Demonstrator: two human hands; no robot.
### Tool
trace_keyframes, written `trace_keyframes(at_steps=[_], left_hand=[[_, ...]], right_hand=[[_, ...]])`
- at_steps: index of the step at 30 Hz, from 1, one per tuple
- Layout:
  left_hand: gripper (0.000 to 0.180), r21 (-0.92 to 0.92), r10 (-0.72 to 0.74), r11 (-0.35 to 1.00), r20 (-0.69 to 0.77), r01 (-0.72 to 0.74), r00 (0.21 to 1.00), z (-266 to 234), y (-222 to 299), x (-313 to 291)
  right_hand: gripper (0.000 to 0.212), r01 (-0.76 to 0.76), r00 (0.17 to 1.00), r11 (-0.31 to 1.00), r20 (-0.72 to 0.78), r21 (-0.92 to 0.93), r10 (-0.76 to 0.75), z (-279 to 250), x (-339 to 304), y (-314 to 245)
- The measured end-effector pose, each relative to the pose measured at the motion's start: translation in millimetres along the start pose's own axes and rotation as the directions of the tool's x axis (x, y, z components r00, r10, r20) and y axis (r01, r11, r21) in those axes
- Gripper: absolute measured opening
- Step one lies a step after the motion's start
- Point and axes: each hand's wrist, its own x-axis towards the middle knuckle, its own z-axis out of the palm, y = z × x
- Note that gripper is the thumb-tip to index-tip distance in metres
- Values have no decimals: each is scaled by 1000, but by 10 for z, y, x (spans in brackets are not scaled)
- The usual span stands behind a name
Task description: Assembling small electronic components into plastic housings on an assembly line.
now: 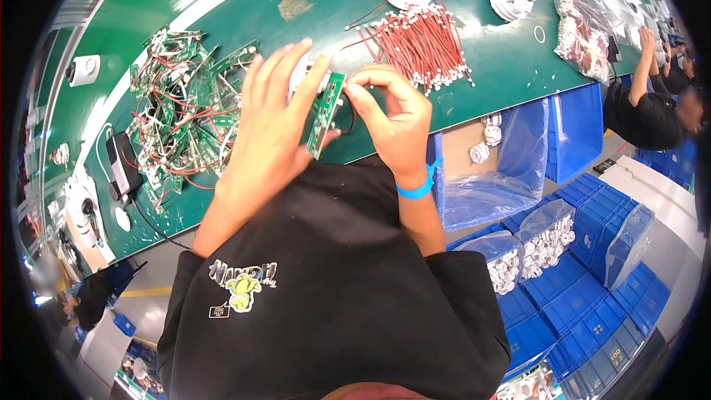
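Note:
A narrow green circuit board (324,120) stands tilted between my hands, above the table's near edge. My left hand (268,115) holds it, with the thumb low behind the board and the fingers stretched upward. Partly hidden behind those fingers is a white part (298,78). At the board's upper right edge, my right hand (396,111) is closed in a pinch. A thin dark red wire (352,117) hangs from those fingertips; its end is covered by them. A blue band circles my right wrist.
Tangled circuit boards with red wires (181,122) cover the table's left. A bundle of red wires with white connectors (422,48) lies beyond my right hand. White round housings (511,1) and a plastic bag (583,33) lie farther right. A lined blue bin (492,204) adjoins the table; a co-worker (644,115) sits right.

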Motion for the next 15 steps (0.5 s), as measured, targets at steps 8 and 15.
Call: trace_keyframes(at_steps=[8,15], left_hand=[[67,-134,172,983,395,-129,902,19,-460,419],[80,-745,91,644,298,172,950,-371,-1064,923]], right_hand=[[16,67,962,842,-189,-535,-197,-154,4,127],[29,344,933,427,252,-836,-259,-2,346,416]])
